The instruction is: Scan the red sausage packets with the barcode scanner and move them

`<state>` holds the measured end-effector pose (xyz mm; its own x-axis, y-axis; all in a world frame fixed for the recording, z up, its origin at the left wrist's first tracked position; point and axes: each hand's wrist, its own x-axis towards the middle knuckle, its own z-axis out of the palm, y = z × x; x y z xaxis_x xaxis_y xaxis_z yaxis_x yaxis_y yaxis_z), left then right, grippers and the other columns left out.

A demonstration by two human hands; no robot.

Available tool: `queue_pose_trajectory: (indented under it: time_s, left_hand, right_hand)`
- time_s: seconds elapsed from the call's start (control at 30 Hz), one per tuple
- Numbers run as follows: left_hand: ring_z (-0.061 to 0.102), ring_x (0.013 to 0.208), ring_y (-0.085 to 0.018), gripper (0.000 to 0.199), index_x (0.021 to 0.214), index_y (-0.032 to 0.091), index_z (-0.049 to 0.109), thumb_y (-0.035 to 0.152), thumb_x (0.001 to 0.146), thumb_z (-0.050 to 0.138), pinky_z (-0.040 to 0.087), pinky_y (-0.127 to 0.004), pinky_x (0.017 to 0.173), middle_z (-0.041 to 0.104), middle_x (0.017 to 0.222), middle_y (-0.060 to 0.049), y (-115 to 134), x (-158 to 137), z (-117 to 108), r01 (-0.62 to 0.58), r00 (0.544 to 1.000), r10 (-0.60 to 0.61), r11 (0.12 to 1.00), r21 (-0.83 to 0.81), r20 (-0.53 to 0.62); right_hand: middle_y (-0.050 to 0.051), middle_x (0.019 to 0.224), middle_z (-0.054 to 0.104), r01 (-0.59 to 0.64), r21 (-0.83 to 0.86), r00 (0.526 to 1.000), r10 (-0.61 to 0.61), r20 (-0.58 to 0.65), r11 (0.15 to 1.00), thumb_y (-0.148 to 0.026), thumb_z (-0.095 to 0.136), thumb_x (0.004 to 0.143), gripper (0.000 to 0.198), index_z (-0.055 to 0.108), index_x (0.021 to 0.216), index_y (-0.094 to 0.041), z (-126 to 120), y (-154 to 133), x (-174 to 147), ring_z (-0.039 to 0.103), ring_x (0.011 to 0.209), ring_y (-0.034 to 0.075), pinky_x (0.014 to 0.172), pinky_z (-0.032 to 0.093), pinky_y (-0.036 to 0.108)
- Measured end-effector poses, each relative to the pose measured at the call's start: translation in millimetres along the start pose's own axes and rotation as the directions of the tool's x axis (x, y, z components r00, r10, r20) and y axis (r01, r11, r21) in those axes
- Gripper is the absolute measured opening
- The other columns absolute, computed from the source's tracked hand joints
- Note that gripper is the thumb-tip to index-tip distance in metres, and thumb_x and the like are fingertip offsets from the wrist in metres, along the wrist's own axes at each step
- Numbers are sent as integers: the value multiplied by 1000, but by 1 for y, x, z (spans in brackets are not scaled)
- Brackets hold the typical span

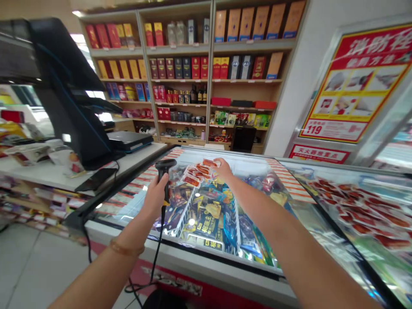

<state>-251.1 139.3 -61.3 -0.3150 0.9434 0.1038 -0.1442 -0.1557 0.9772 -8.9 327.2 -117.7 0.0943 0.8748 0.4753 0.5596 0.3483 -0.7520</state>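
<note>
My left hand (156, 195) is closed around the handle of a black barcode scanner (166, 164), held upright over the left side of the chest freezer (225, 262). From its base a black cable hangs down past the freezer's front edge. Stretched forward, my right hand (222, 168) pinches the edge of a clear packet of reddish-brown food (210, 162). Beside it, several similar packets (192, 180) lie in an overlapping group on the glass lid. Through the glass, bagged frozen goods (207, 221) show in white wire baskets.
To the left, a black checkout terminal (72, 94) stands on a counter (131, 161) with a dark phone-like slab (96, 179). More reddish-brown packets (360, 201) lie on the freezer lid at right. Shelves of boxed goods (178, 68) line the back wall.
</note>
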Motion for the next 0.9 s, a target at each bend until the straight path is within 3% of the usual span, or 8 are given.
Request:
queue_pose_trajectory:
  time_s: [0.1, 0.17, 0.27, 0.37, 0.53, 0.7, 0.8, 0.9]
  left_hand:
    - [45, 38, -6, 40, 82, 19, 51, 53, 69, 66, 31, -19, 34, 55, 63, 5, 1, -5, -25, 4, 1000, -3, 999, 37, -29]
    - [46, 38, -6, 40, 82, 19, 51, 54, 70, 66, 31, -19, 35, 55, 63, 5, 1, -9, -33, 20, 999, -19, 999, 44, -27]
    - [46, 38, -7, 41, 81, 19, 50, 55, 70, 66, 31, -19, 35, 56, 63, 4, -1, -11, -30, 44, 999, -44, 999, 26, 2]
    - [46, 38, -7, 42, 83, 19, 51, 55, 69, 67, 31, -19, 35, 57, 64, 4, -7, -12, -10, 31, 998, -30, 999, -12, 53]
    - [47, 39, -6, 45, 85, 19, 52, 56, 68, 70, 31, -19, 35, 57, 68, 4, -26, -22, 52, 32, 980, -12, 994, -100, 197]
    - [48, 41, -7, 46, 85, 19, 52, 56, 66, 72, 32, -19, 36, 57, 67, 4, -45, -48, 126, 124, 918, -76, 987, -98, 389]
    - [48, 41, -7, 44, 82, 18, 52, 55, 68, 71, 33, -20, 36, 57, 66, 3, -55, -61, 163, 157, 875, -94, 983, -94, 474]
    - [48, 42, -6, 43, 82, 18, 52, 56, 69, 70, 35, -20, 38, 58, 68, 3, -68, -65, 187, 171, 841, -87, 979, -111, 534]
  right_hand:
    - [6, 101, 69, -65, 26, 998, 64, 25, 998, -32, 68, 70, 44, 62, 112, -21, 35, -10, 5, 65, 89, 22, 79, 51, 37]
    - [8, 108, 68, -84, 8, 996, 84, 19, 996, -31, 69, 72, 47, 61, 117, -22, 44, -12, 3, 65, 99, 23, 86, 50, 39]
    - [8, 113, 68, -58, -16, 998, 58, 13, 998, -28, 65, 77, 45, 61, 121, -22, 37, -9, -4, 63, 107, 22, 94, 48, 39]
    - [9, 118, 68, -19, -37, 1000, 18, -18, 999, -26, 63, 78, 40, 63, 118, -21, 10, 2, -13, 62, 112, 22, 99, 45, 40]
    - [7, 118, 69, 29, -129, 995, -41, -93, 991, -27, 61, 79, 31, 66, 110, -21, -69, 39, -40, 60, 115, 23, 104, 41, 45]
    - [6, 106, 72, -32, -315, 982, -29, -188, 948, -22, 60, 78, 24, 69, 101, -22, -179, 83, -80, 64, 103, 23, 98, 45, 44]
    - [6, 103, 72, -87, -477, 974, -25, -223, 875, -19, 59, 78, 23, 72, 97, -21, -253, 103, -105, 64, 100, 23, 95, 45, 43]
    - [7, 101, 73, -165, -629, 957, -31, -288, 760, -22, 61, 78, 22, 74, 96, -22, -328, 114, -130, 63, 99, 26, 94, 44, 45]
